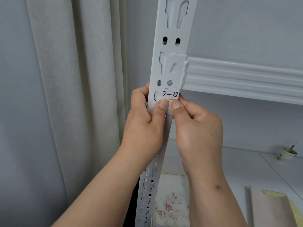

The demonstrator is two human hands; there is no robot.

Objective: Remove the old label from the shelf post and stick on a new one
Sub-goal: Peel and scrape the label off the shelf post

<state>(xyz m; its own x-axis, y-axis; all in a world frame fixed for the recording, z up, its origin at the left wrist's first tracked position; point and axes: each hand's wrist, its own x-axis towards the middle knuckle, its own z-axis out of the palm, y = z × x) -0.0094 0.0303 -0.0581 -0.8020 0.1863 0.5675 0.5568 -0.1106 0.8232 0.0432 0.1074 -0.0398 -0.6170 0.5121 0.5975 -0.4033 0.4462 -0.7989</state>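
A white slotted metal shelf post (pixel 173 45) runs up the middle of the view. On it sits a small white label (pixel 170 94) handwritten "2-12", with a red line along its lower edge. My left hand (pixel 147 122) wraps round the post from the left, its thumb pressed on the label's lower left edge. My right hand (pixel 196 128) comes from the right with fingers curled, its thumb tip on the label's lower right edge. Both thumbs hide the bottom of the label.
A white shelf beam (pixel 242 77) joins the post at the right. A pale curtain (pixel 78 79) hangs at the left. Below lie torn red-and-white paper scraps (pixel 168 205) on a shelf. A small bowl (pixel 289 151) stands at the far right, and a yellowish envelope (pixel 278 208) lies bottom right.
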